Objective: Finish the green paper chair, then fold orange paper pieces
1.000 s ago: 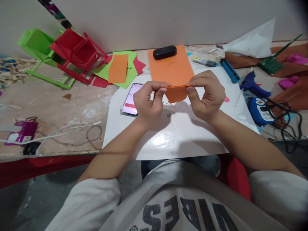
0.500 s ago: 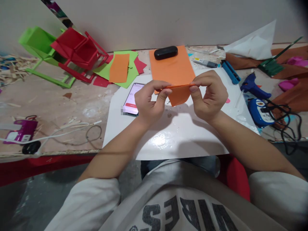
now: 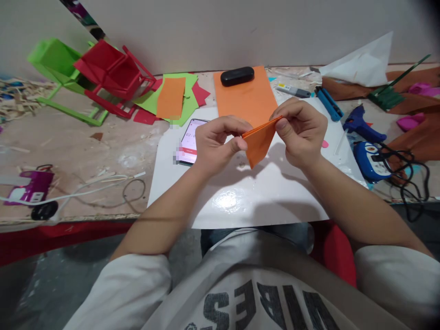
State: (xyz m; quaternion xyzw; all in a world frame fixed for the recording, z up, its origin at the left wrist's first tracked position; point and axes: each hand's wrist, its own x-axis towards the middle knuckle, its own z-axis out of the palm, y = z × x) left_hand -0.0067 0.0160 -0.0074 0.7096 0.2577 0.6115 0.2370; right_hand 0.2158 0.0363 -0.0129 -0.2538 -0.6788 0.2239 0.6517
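A folded piece of orange paper (image 3: 261, 143) is held up over the white sheet (image 3: 240, 201), its folded edge on top and slanting up to the right. My left hand (image 3: 220, 144) pinches the left end between thumb and fingers. At the other end, the thumb and fingers of my right hand (image 3: 302, 130) grip the upper corner. Behind my hands lies a larger orange sheet (image 3: 245, 98) with a black case (image 3: 237, 76) on it. A phone (image 3: 189, 142) with a lit screen is partly hidden by my left hand.
On the left stand a red paper chair (image 3: 110, 73), a green one (image 3: 55, 62), and stacked coloured paper (image 3: 170, 98). To the right are a blue cutter (image 3: 329, 103), a blue glue gun (image 3: 364, 123) and tangled black cable (image 3: 414, 178). A purple device (image 3: 30, 185) sits at far left.
The folded orange paper has tilted, its left end lower and its right end higher. My right hand has shifted slightly right. Both hands still pinch it.
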